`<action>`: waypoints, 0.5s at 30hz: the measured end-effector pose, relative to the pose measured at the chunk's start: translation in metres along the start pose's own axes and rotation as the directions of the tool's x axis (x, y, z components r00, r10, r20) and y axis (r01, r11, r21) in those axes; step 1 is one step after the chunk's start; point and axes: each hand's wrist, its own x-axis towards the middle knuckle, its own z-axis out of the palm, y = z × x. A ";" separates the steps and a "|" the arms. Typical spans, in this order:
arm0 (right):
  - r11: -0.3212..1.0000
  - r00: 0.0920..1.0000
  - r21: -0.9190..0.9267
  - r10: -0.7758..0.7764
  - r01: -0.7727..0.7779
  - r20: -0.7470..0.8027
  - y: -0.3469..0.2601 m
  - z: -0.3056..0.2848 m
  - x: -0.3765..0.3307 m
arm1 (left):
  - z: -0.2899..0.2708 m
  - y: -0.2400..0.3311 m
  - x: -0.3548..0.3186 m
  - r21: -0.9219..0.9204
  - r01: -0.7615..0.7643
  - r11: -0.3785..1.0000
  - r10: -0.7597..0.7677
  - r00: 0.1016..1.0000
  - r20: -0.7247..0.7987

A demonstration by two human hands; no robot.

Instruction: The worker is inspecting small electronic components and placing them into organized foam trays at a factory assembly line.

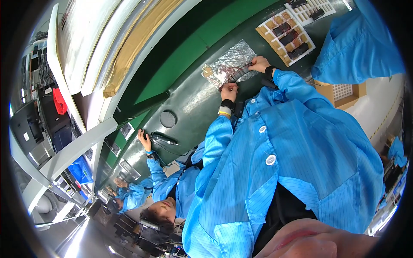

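Wearer's chin [301, 227] nearest cam, dark wired pc [238, 76] btwn L grip [229, 91] & R grip [259, 64], both pinching it.

dark bundle [239, 75], ends hidden by left hand [229, 91] and right hand [260, 64], white tray [328, 8] cut off at top

A person in a blue work coat [301, 142] works at a dark green bench [189, 103], where a crinkled silver foil sheet [221, 62] lies. Over the foil's near right part, I see a slim dark part [239, 75] with thin red wires, held at its lower end by the left hand [229, 91] and at its upper end by the right hand [260, 64]. Right of the foil, a divided tray [265, 37] holds dark pieces [289, 38]. Left of the foil and nearer sits a round dark disc [168, 118]; beyond that, farthest from the foil, a co-worker's hand [144, 139] is beside a black object [162, 138].
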 end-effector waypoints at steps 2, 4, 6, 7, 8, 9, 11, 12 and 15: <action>0.996 0.999 0.074 -0.043 0.045 -0.026 -0.003 -0.001 -0.005 | 0.002 0.002 0.003 0.097 -0.129 0.987 0.134 0.990 -0.047; 0.986 0.996 0.145 -0.076 0.083 -0.051 -0.005 -0.001 -0.011 | 0.004 0.013 0.000 0.195 -0.242 0.950 0.261 0.962 -0.077; 0.978 0.997 0.197 -0.072 0.075 -0.022 -0.003 0.002 -0.017 | 0.010 0.043 -0.008 0.281 -0.298 0.912 0.336 0.937 -0.099; 0.978 0.997 0.194 -0.075 0.078 -0.025 -0.006 0.002 -0.019 | 0.010 0.052 -0.005 0.391 -0.367 0.844 0.420 0.905 -0.059; 0.958 0.996 0.273 -0.082 0.084 -0.017 -0.007 0.001 -0.021 | 0.012 0.060 -0.005 0.389 -0.370 0.844 0.424 0.904 -0.059; 0.932 0.995 0.350 -0.094 0.093 -0.013 -0.010 0.000 -0.022 | 0.015 0.066 -0.002 0.440 -0.451 0.776 0.520 0.853 -0.043; 0.886 0.997 0.459 -0.080 0.070 0.001 -0.013 -0.004 -0.024 | 0.020 0.075 0.002 0.540 -0.481 0.691 0.567 0.824 0.009; 0.825 0.998 0.564 -0.060 0.038 0.020 -0.012 -0.006 -0.026 | 0.022 0.077 0.003 0.537 -0.488 0.689 0.571 0.821 0.014; 0.789 1.000 0.615 0.013 0.006 -0.027 -0.005 -0.019 -0.031 | 0.032 0.080 0.008 0.611 -0.448 0.652 0.548 0.836 0.027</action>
